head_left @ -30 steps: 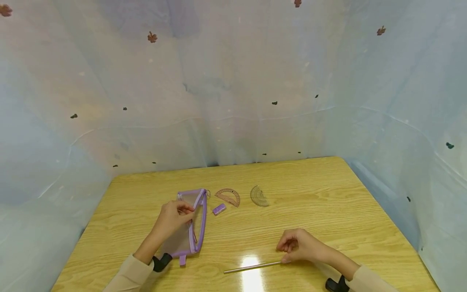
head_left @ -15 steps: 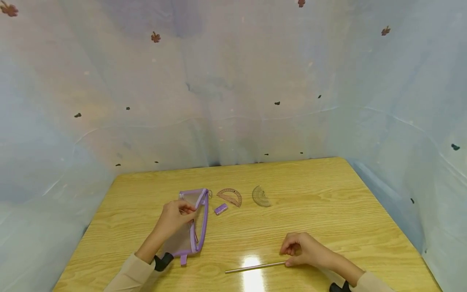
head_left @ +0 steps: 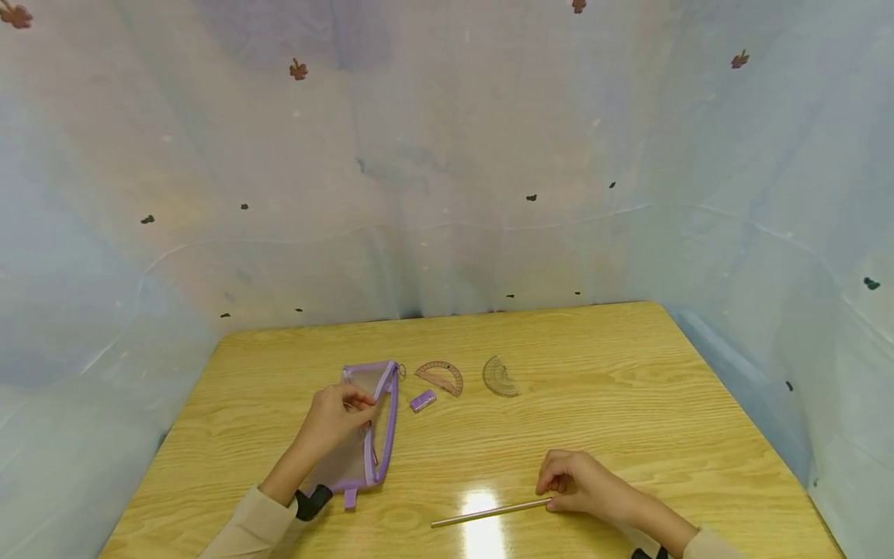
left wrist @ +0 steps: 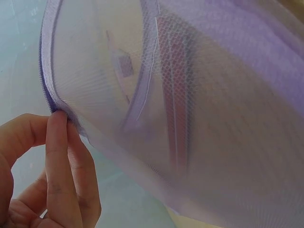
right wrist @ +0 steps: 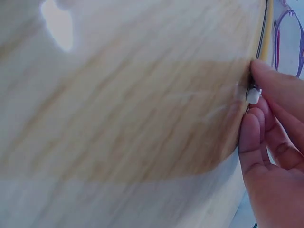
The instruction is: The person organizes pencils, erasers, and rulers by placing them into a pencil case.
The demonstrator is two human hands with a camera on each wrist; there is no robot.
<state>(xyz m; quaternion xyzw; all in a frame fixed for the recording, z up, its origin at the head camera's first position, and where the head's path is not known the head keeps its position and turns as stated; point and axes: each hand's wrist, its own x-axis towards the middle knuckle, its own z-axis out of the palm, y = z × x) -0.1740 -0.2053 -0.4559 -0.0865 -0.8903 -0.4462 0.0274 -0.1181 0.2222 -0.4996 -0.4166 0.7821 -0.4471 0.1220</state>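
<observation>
In the head view a purple mesh pencil case (head_left: 342, 458) lies at the left with its zipper undone. My left hand (head_left: 335, 419) pinches its zipper edge and holds the opening apart, as the left wrist view also shows. Through the mesh a long reddish object (left wrist: 175, 104) is visible inside. At the front, a thin golden pencil (head_left: 489, 512) lies near the table's front. My right hand (head_left: 583, 485) pinches its right end between thumb and fingers. The white eraser tip (right wrist: 254, 96) shows between those fingers in the right wrist view.
Beyond the pencil case's right side lies a purple eraser (head_left: 422, 401). A pinkish protractor (head_left: 447, 383) and a clear protractor (head_left: 499, 377) rest farther back on the wooden table (head_left: 594, 349). Pale curtains (head_left: 447, 155) surround the table's back and sides.
My right hand has shifted slightly right and toward the table's front, at the pencil's end. The left hand still holds the pencil case's edge. The head view has turned slightly.
</observation>
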